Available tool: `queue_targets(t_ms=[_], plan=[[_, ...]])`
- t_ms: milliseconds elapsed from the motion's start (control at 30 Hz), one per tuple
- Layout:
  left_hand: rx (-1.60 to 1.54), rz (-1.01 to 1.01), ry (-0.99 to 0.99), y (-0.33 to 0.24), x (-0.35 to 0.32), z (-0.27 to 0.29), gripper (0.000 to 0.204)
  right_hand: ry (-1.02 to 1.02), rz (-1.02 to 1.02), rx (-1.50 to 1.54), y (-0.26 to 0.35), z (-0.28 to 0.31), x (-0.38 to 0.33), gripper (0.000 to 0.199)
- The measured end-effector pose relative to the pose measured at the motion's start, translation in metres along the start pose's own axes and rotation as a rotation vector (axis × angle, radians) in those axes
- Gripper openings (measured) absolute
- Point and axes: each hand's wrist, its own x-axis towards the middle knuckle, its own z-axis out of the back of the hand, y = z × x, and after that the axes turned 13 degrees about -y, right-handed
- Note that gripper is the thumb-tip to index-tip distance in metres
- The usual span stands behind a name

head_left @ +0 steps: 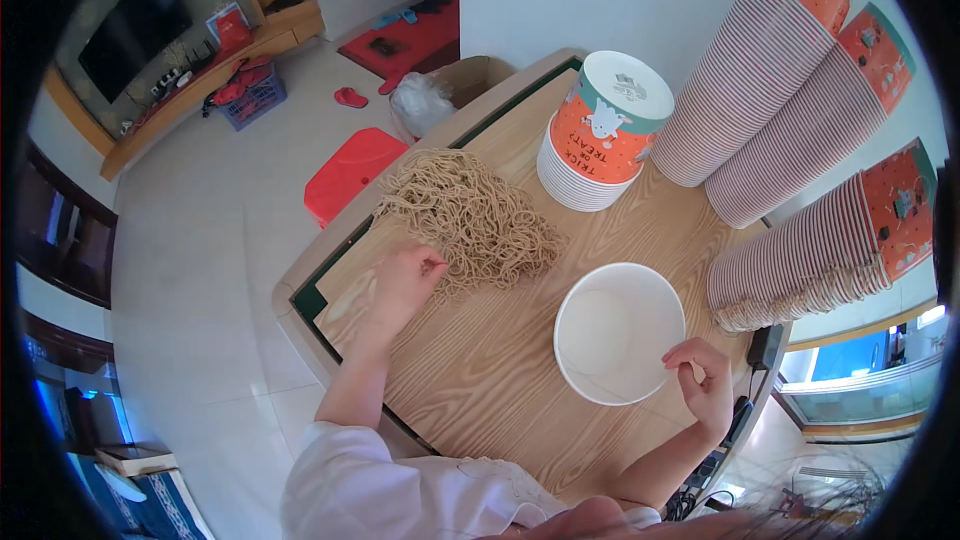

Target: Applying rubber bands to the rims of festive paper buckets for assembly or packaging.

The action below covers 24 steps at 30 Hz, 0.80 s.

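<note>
The tub (620, 325) stood upright, right of the cords (480, 225) on the table (450, 380). Your right hand (706, 385) curled at its rim, your left hand (405, 285) pinched near the cords; I couldn't tell if either gripped anything. Hard tugging risked tangles.

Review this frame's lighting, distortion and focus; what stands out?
Head view: fisheye tilts the tall paper-bucket stacks outward, black vignetting darkens the corners; individual strands show in the tan cord heap, soft shading inside the open white bucket, soft-looking hair at lower right.
</note>
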Motion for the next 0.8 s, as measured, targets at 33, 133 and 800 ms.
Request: queue_targets(t_ms=[33, 133, 800], plan=[[0.003, -0.001, -0.005, -0.001, 0.000, -0.005, 0.013, -0.005, -0.030, -0.034, 0.001, 0.000, -0.001, 0.023], [0.038, 0.012, -0.007, -0.007, -0.003, -0.017, 0.013, 0.050, -0.076, -0.084, 0.004, 0.003, -0.004, 0.021], [-1.288, -0.289, -0.621, -0.156, 0.053, 0.059, 0.004, -0.064, 0.172, -0.158, 0.058, 0.010, -0.007, 0.024]])
